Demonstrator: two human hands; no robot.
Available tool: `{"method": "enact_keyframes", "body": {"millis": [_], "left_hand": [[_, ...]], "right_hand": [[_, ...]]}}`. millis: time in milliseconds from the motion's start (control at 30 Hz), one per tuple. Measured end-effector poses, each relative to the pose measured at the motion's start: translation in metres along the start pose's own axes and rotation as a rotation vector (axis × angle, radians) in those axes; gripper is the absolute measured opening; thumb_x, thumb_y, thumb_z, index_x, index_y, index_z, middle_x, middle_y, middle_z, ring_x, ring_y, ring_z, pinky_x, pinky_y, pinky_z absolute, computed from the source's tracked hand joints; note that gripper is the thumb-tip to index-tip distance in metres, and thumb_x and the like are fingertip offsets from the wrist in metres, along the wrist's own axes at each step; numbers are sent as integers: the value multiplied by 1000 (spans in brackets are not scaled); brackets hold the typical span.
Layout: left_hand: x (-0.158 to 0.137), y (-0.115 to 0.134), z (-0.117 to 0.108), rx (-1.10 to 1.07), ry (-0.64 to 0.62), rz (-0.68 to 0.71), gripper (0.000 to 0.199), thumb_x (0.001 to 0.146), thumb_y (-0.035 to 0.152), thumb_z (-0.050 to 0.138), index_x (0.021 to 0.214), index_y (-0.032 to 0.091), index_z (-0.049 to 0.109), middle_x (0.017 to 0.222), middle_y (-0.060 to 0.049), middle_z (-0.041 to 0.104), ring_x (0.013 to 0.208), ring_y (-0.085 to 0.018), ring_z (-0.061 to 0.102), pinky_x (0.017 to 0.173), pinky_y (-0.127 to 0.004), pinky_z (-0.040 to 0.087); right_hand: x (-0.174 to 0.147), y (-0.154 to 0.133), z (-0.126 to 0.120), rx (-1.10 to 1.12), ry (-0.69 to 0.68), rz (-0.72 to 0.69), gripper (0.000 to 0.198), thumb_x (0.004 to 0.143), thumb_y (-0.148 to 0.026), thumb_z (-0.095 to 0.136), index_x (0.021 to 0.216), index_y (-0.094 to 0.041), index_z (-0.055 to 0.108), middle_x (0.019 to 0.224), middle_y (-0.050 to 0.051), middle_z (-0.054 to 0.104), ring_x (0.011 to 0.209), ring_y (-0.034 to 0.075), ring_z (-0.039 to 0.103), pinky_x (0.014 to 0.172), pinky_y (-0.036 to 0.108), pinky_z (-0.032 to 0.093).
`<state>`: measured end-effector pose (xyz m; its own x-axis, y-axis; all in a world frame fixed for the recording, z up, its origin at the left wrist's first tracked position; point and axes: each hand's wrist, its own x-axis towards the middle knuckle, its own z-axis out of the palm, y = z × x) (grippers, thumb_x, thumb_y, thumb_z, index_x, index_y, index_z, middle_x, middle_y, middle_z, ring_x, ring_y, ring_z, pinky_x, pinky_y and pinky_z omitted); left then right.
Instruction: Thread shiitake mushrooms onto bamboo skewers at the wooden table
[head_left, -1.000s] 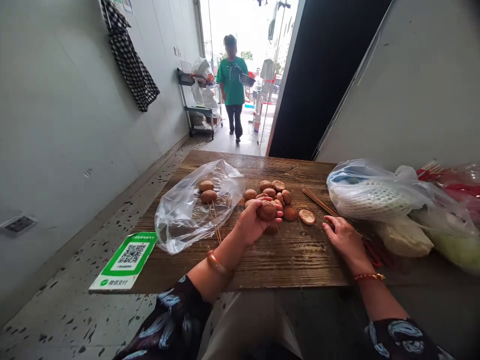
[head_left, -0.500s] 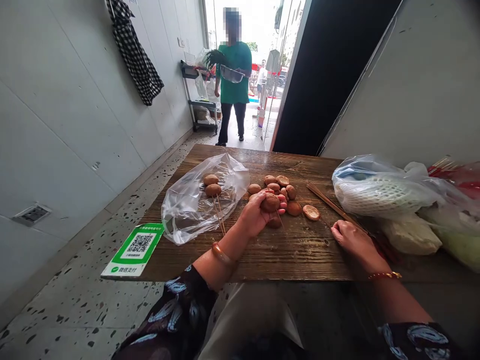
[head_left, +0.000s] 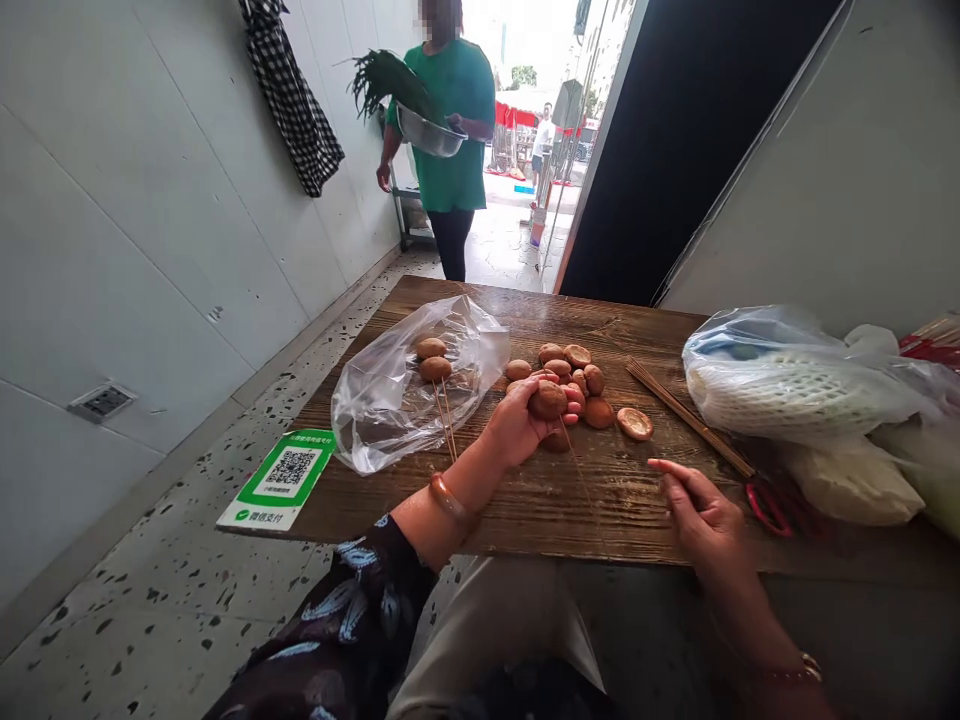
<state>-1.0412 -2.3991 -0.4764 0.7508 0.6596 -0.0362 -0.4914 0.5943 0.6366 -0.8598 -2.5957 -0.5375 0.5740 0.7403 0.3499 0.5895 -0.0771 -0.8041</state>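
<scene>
My left hand point(head_left: 521, 425) is closed around a brown mushroom cap point(head_left: 549, 400) above the table. A thin wooden skewer point(head_left: 574, 455) points down and right from beneath that cap. Beyond the fingers lies a loose pile of mushroom caps point(head_left: 598, 412), and one cap point(head_left: 635, 424) rests gills up at its right edge. My right hand point(head_left: 703, 515) hovers over the table's front right with its index finger stretched out and nothing visible in it. Near it lies a bundle of skewers point(head_left: 686, 415). Two skewered mushrooms point(head_left: 434, 369) lie on a clear plastic bag point(head_left: 364, 415) at the left.
Red-handled scissors point(head_left: 769, 507) lie beside the skewer bundle. Plastic bags of produce point(head_left: 780, 375) fill the table's right side. A green QR-code card point(head_left: 277, 480) sits at the left corner. Beyond the table, a person in green point(head_left: 454, 150) carries a metal basin point(head_left: 431, 132) with leafy greens.
My right hand has pulled back from beside the skewer bundle, its index finger now extended. My left hand still holds the mushroom. The person in green has come closer.
</scene>
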Motion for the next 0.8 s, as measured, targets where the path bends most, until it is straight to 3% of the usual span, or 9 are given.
{"method": "enact_keyframes", "body": {"millis": [167,467,600,800], "left_hand": [[0,3,2,12,22,-6,25,95,28,44,101,10,61,90,-14,72,72,-20,67,71,-33,54],[3,6,0,8,145,102,26,95,23,40,90,12,63,84,-13,71,75,-19,68,71,-32,56],[5,6,-3,8,140,91,25,96,25,41,92,12,63,87,-12,71,74,-19,68,69,-31,56],[8,5,-5,41,122,97,24,95,26,43,95,13,63,89,-12,72,75,-19,68,68,-31,57]], "right_hand": [[-11,-27,34,224,-172,98,38,89,-52,58,101,-18,71,79,5,65,58,15,58,50,28,48],[-18,-41,46,142,-142,98,34,87,-49,61,90,-18,75,84,8,72,76,21,64,62,29,48],[-20,-44,47,308,-114,220,38,84,-52,64,92,-16,74,72,4,67,61,15,55,54,27,42],[-18,-51,48,672,-107,446,43,76,-54,74,93,-15,73,52,-6,45,44,6,28,39,22,19]]}}
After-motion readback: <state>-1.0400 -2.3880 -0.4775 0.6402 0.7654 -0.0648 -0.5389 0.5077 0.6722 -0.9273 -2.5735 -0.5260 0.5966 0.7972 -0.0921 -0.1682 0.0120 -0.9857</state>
